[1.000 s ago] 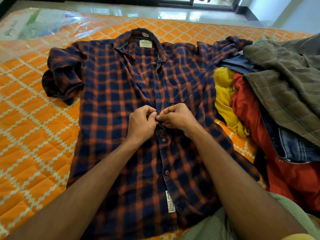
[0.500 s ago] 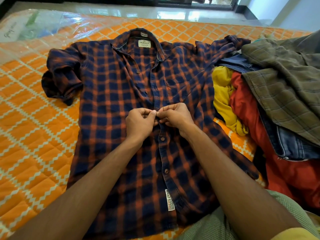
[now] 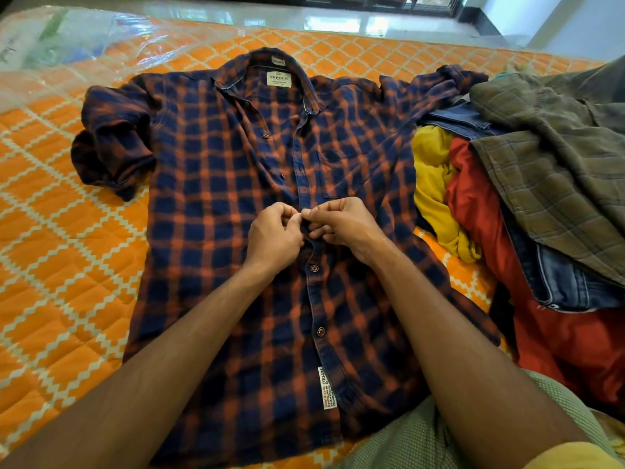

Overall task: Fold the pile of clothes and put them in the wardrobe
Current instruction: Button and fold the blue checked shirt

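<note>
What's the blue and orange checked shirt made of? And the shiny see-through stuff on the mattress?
The blue and orange checked shirt looks like soft woven cloth, maybe cotton flannel: matte, fuzzy, creased. The shiny see-through cover on the orange quilted mattress looks like thin plastic film: glossy glare and wrinkles.

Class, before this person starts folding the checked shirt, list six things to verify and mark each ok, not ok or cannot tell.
1. Checked shirt lies front-up on the mattress: ok.
2. Left hand and right hand both pinch the placket: ok.
3. Button under the fingers fastened: cannot tell, hidden.
4. Lower buttons fastened: ok.
5. Upper buttons fastened: not ok, open.
6. Sleeve on the person's left laid flat: not ok, bunched.
</note>
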